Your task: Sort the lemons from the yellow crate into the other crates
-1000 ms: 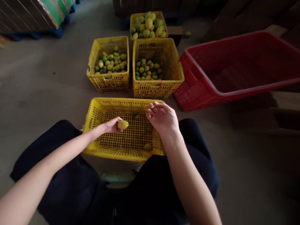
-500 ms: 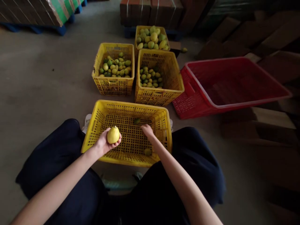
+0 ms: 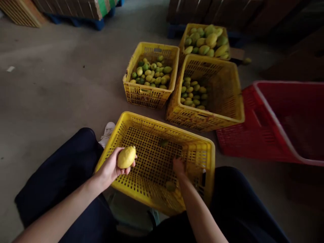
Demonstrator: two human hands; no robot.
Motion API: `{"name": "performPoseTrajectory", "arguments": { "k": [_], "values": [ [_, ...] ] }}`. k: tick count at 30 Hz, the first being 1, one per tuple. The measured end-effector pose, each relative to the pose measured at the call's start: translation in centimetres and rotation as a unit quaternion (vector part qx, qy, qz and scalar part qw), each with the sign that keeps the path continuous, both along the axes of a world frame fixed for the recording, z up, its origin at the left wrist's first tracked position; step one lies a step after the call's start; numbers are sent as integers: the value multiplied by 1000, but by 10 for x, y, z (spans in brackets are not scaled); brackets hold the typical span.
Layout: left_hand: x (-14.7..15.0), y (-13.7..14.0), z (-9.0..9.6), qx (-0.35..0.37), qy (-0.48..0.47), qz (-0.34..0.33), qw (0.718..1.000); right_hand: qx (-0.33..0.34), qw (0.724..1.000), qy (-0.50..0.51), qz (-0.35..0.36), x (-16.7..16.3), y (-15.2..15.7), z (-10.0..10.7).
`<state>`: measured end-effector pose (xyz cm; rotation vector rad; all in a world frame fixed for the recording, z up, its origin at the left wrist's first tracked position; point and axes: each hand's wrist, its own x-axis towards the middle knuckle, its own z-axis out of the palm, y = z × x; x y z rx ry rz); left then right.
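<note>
A yellow lemon (image 3: 126,157) rests in my left hand (image 3: 113,167), with the fingers curled under it, over the left part of a shallow yellow crate (image 3: 168,125). My right hand (image 3: 178,166) is down inside that crate, low toward its right side. Its fingers are dim and blurred, so whether they hold anything is unclear. A dark green fruit (image 3: 164,143) lies on the crate floor beyond the right hand. Nearer to me, a dull greenish lemon (image 3: 170,185) sits just left of the right wrist.
Beyond stand a yellow crate (image 3: 145,88) of green and yellow lemons, another (image 3: 202,116) partly filled, and a heaped one (image 3: 181,44) behind. A red basket (image 3: 255,141) stands at right. A blue pallet (image 3: 98,24) carries boxes at the back.
The view has swung left, so the crates appear farther right. My right hand has gone lower into the near crate. The lemon stays in my left hand, tipped slightly.
</note>
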<state>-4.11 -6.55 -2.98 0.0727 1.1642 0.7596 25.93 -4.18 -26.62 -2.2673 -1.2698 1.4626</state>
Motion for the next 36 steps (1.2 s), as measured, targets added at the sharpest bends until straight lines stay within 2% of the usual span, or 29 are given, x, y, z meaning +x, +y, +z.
{"name": "performPoseTrajectory", "arguments": {
  "k": [3, 5, 9, 12, 15, 16, 17, 19, 21, 24, 26, 28, 31, 34, 36],
  "values": [
    [0, -1, 0, -5, -11, 3, 1000, -13, 999, -14, -32, -3, 6, 5],
    [1, 0, 4, -3, -19, 0, 1000, -22, 998, 10, -53, -13, 13, 14],
    [3, 5, 16, 17, -31, 14, 999, -22, 988, 120, -95, -51, 35, 50],
    [6, 6, 21, 32, -44, 30, 998, 7, 963, 241, -122, -85, 59, 101],
    [12, 4, 17, 58, -47, 42, 996, 56, 928, 343, -135, -104, 78, 173],
    [15, 3, 15, 61, -43, 47, 996, 69, 908, 390, -140, -106, 80, 198],
    [18, 3, 13, 63, -38, 50, 996, 72, 874, 457, -150, -105, 79, 221],
    [25, 5, 12, 58, -24, 37, 997, 64, 818, 548, -160, -97, 70, 259],
    [33, 13, 18, 81, -14, 0, 997, 52, 799, 581, -145, -84, 57, 281],
    [45, 34, 40, 176, -3, -67, 982, 60, 791, 599, -105, -67, 42, 288],
    [55, 50, 56, 237, 3, -102, 966, 90, 780, 610, -108, -60, 38, 282],
    [66, 63, 65, 276, 2, -121, 954, 121, 776, 606, -125, -57, 37, 276],
    [79, 72, 54, 304, -3, -84, 949, 146, 778, 598, -128, -57, 35, 276],
    [81, 70, 34, 324, -13, -35, 945, 230, 758, 594, -138, -54, 30, 282],
    [78, 65, 29, 344, -12, -37, 938, 278, 746, 586, -149, -50, 29, 286]
  ]
}}
